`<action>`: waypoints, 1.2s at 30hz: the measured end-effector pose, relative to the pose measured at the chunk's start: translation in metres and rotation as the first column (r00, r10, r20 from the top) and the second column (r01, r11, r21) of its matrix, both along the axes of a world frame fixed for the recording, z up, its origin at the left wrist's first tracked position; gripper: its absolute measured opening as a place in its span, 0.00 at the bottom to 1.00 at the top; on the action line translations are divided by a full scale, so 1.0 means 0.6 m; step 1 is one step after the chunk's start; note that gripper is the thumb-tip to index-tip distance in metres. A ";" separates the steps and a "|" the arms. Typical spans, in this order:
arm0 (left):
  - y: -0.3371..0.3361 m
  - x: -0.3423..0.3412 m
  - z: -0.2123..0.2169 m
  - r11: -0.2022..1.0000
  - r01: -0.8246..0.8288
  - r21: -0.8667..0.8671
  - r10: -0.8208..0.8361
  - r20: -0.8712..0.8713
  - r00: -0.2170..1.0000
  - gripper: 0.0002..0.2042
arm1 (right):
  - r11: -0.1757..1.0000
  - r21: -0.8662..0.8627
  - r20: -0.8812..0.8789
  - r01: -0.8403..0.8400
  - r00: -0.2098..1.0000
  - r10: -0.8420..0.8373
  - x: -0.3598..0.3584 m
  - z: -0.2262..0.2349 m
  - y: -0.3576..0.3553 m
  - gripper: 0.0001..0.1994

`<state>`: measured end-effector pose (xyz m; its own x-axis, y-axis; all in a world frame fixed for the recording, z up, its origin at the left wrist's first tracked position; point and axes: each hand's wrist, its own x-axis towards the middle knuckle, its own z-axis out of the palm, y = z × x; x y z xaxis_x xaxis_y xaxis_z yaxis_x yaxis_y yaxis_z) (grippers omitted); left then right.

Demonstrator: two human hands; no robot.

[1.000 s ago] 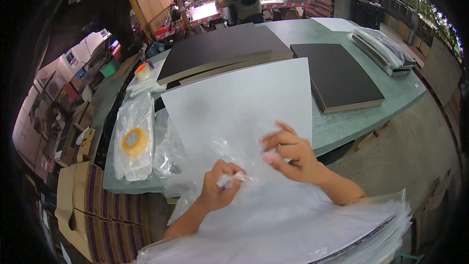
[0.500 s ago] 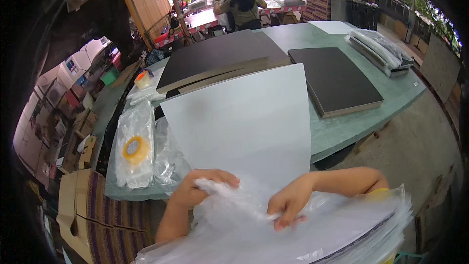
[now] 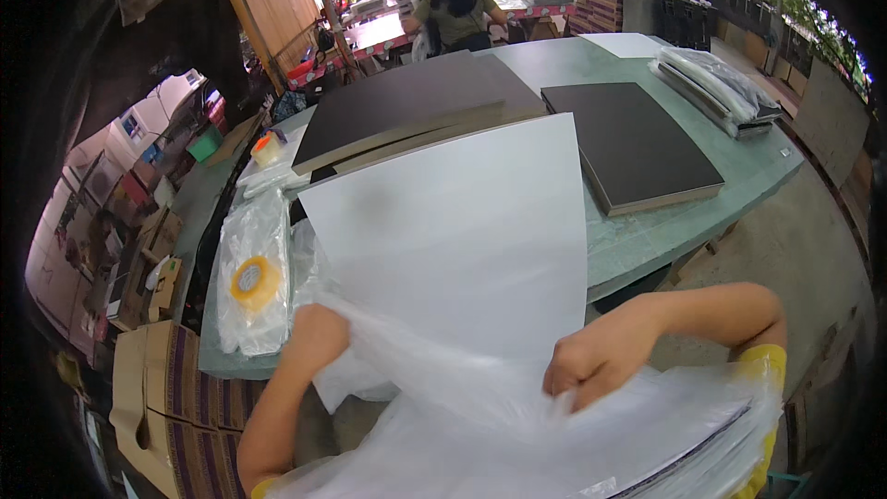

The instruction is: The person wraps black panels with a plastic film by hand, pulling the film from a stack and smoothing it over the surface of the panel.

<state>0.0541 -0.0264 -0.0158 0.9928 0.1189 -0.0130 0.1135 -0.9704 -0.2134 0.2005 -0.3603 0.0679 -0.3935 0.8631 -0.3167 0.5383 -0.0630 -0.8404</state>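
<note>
Both of my hands grip a clear plastic bag (image 3: 453,383), which is stretched between them and blurred by motion. My left hand (image 3: 321,337) is closed in a fist on its bunched edge. To the right, my right hand (image 3: 601,360) is closed on the plastic with bent fingers. Below them, close to my body, lies a stack of plastic-wrapped flat sheets (image 3: 637,457) with a dark edge showing. Just beyond my hands, a large white sheet (image 3: 453,231) rests on the table, its far edge against dark boards.
The green table (image 3: 637,249) bears dark board stacks (image 3: 407,111), another dark board stack (image 3: 633,143) and plastic-wrapped boards (image 3: 716,88). A tape roll (image 3: 254,282) lies on folded plastic bags (image 3: 242,333) at left. Cardboard (image 3: 157,407) stands lower left. A person (image 3: 455,9) sits beyond the table.
My hands have moved apart, the left one outward to the left and the right one up and right. The plastic between them has been pulled wider.
</note>
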 end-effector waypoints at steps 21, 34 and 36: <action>0.002 -0.013 0.112 0.990 -0.118 0.080 0.104 0.161 0.981 0.12 | 0.969 0.231 0.925 0.088 0.288 -0.247 0.105 -0.025 0.023 0.07; 0.047 -0.005 0.041 0.966 0.182 0.185 -0.240 0.367 0.899 0.10 | 0.764 0.534 0.742 -0.362 0.634 -0.218 -0.032 0.051 -0.015 0.03; 0.046 0.001 0.061 0.965 0.230 0.127 -0.263 0.436 0.861 0.09 | 0.815 0.423 0.813 -0.397 0.564 -0.147 -0.007 0.012 -0.031 0.02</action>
<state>0.0544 0.0009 0.0209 0.8880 -0.1460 0.4360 -0.0287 -0.9640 -0.2644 0.1962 -0.3790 0.0751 -0.3348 0.9387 -0.0821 0.9373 0.3407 0.0737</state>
